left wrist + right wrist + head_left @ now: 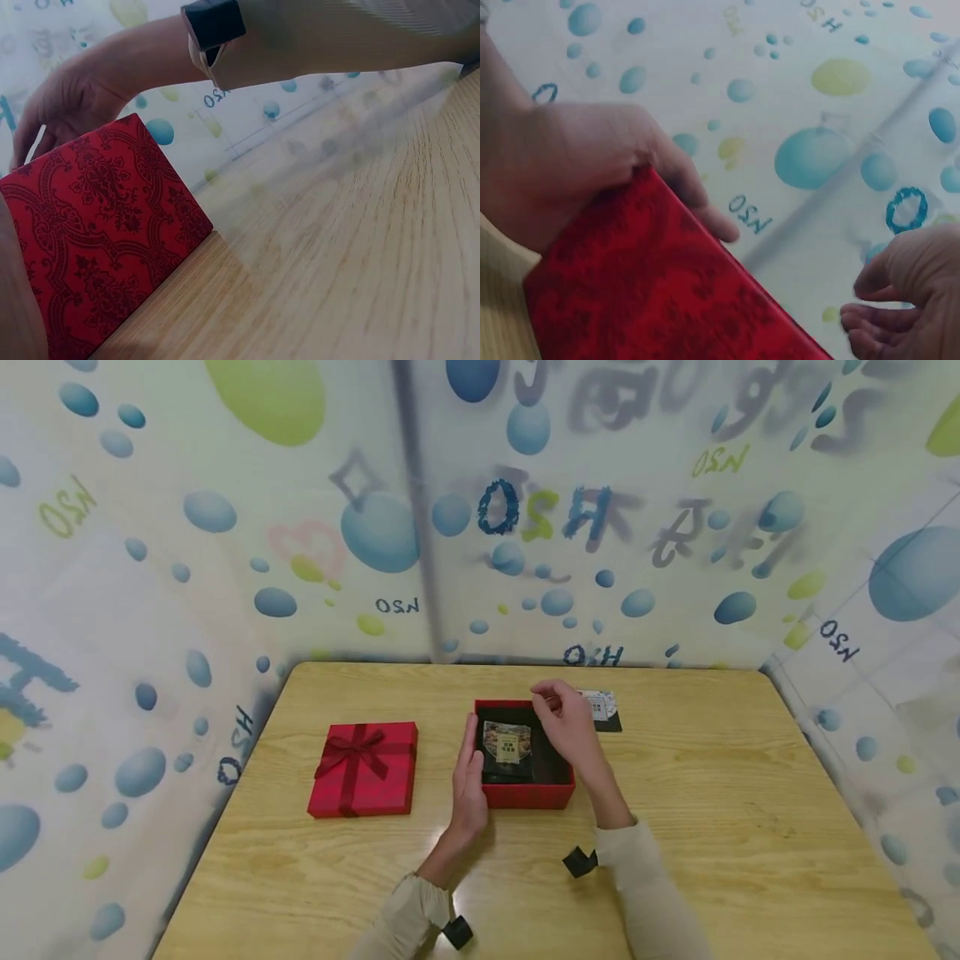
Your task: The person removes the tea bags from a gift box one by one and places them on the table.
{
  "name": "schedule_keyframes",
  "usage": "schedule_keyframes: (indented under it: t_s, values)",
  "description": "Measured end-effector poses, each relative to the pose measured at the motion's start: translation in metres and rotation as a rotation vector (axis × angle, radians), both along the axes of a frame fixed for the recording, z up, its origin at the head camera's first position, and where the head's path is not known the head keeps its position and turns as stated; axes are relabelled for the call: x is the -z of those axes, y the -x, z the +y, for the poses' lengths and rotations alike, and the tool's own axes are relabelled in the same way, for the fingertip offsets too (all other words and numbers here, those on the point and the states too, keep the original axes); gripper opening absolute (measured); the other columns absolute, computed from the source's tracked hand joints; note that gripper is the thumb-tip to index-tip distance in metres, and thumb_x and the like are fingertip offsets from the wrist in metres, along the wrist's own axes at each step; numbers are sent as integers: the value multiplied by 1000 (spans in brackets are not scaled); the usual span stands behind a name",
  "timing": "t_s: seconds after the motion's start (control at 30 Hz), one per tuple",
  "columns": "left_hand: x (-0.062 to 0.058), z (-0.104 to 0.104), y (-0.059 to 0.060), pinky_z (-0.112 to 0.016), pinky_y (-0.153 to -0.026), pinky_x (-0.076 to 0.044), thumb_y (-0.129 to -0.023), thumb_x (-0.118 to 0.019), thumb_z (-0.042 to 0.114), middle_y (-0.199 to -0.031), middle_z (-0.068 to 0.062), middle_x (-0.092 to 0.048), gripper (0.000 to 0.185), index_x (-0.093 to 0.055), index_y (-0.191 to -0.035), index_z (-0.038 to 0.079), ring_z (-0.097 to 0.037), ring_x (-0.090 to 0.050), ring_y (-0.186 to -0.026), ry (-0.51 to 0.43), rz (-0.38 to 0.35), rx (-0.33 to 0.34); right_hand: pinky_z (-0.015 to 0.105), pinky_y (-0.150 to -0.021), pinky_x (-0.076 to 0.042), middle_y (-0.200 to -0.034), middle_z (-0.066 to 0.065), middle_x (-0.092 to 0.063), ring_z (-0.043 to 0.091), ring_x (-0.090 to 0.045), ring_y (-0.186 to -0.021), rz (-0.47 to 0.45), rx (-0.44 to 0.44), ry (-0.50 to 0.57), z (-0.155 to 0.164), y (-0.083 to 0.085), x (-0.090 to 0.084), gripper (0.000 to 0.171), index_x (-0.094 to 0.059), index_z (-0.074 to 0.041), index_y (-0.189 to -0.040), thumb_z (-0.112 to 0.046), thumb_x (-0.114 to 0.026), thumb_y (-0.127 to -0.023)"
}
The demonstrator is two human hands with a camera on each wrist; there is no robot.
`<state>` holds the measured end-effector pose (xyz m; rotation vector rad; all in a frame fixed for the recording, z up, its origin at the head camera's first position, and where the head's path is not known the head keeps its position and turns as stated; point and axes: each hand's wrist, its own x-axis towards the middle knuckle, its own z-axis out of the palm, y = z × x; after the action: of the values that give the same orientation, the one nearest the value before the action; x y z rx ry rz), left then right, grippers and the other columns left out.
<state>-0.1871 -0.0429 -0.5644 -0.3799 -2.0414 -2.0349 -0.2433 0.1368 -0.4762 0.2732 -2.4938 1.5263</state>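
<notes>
**Two hands at an open red box**

An open red box [525, 793] is sitting near the middle of the wooden table [712, 827], its patterned outer wall showing in both wrist views [105, 247]. Inside it, a dark packet with a pale label [507, 745] is lying against the box's black lining.

The left hand [468, 777] is resting flat against the box's outer wall at 9 o'clock, fingers straight and pressed along the side, gripping nothing. The right hand [567, 724] is hovering over the box's 1 o'clock corner with its fingers loosely curled; the right wrist view shows those fingers [877, 319] bent and holding nothing, apart from the box's rim.

At 9 o'clock from the box, well apart, the red lid with a dark red ribbon bow [363, 768] is lying flat on the table. Just beyond the box at 1 o'clock, partly hidden by the right hand, a small dark card with a pale print [603, 710] is lying on the table. Bubble-patterned sheeting [225, 527] is standing around the table's far edges.
</notes>
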Motion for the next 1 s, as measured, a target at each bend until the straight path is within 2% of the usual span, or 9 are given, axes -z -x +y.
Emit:
schedule_keyframes:
  t_s: [0.13,0.23,0.4,0.5,0.63,0.73,0.9,1.0]
  values:
    - [-1,-1,-1,-18,-124,-13,-112,-25,12,-175,-6,-17,56,-18,-168,13,-18,-12,-160,-2,-14,2,40,-84,-57,-108,13,-70,24,-65,-92,-88,-116,-92,-13,-7,-4,24,-68,0,-124,-13,-62,-105]
    - [-1,0,-1,-19,-124,-12,-112,-24,11,-174,-10,-16,57,-17,-168,13,-19,-11,-161,-5,-14,5,45,-86,-58,-109,14,-70,25,-66,-94,-164,-158,-199,-24,-12,-3,28,-66,2,-127,-13,-62,-104]
    - [1,1,-1,-19,-124,-12,-112,-24,12,-174,-7,-17,57,-18,-168,12,-22,-11,-161,-7,-7,1,47,-86,-57,-115,18,-68,30,-66,-99,-289,-95,-370,-43,-19,3,42,-59,1,-137,-20,-66,-102]
    - [1,1,-1,-18,-124,-12,-112,-24,14,-174,-10,-16,57,-18,-168,12,-22,-11,-161,-2,-4,0,54,-93,-55,-128,25,-65,40,-65,-111,-347,-37,-434,-51,-22,6,55,-50,1,-146,-25,-68,-101]
    - [0,1,-2,-18,-124,-12,-112,-24,14,-174,-14,-16,57,-17,-168,12,-22,-11,-161,5,0,-1,62,-101,-50,-139,30,-58,49,-58,-125,-420,1,-467,-55,-23,9,66,-40,0,-154,-29,-68,-100]
    - [-1,1,-2,-18,-124,-12,-112,-24,16,-174,-14,-16,57,-17,-168,11,-23,-11,-161,0,3,3,62,-99,-52,-138,29,-60,47,-61,-121,-455,-8,-464,-55,-22,11,70,-37,0,-156,-29,-68,-100]
    - [-1,1,-3,-18,-124,-12,-112,-23,19,-174,-11,-15,57,-18,-168,10,-24,-10,-161,-11,7,8,59,-100,-52,-137,27,-62,43,-64,-119,-443,-62,-452,-53,-20,16,69,-38,0,-155,-29,-67,-100]
    - [-1,1,-3,-19,-124,-12,-112,-23,20,-174,-5,-16,57,-18,-168,11,-23,-11,-161,-11,2,4,60,-103,-50,-138,27,-60,44,-61,-123,-434,-69,-447,-53,-19,16,69,-39,0,-154,-30,-68,-100]
